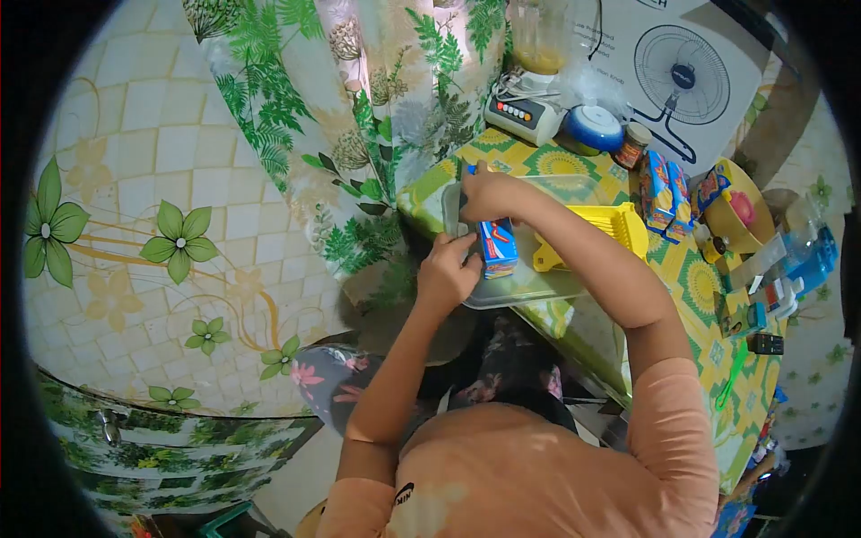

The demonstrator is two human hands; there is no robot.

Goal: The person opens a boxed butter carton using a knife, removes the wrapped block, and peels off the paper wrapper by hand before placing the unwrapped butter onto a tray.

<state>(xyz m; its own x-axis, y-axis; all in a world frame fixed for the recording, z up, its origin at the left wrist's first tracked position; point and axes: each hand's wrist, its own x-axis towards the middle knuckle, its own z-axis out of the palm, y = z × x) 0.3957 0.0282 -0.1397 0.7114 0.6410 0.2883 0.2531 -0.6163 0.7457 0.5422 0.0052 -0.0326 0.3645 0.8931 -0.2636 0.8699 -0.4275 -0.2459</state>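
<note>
Room interior seen from above. The left wall (134, 134) bears a cream tile-like pattern overlaid with large green flowers, fainter tan blossoms and curling orange stems. A fern-printed curtain (269, 117) hangs in folds beside it, with bright pinkish patches near the top. A table (587, 354) is spread with a green-and-yellow cloth (700, 287) of repeating medallions; behind it stands a white carton (601, 81) printed with a fan. At right, a pale wall (821, 377) carries small green floral motifs. Lower left: a leaf-patterned panel (179, 457) with a metal fitting (109, 427), adjoining pale flooring (296, 471). Illumination is soft and uneven, dimmer toward the lower right.
</note>
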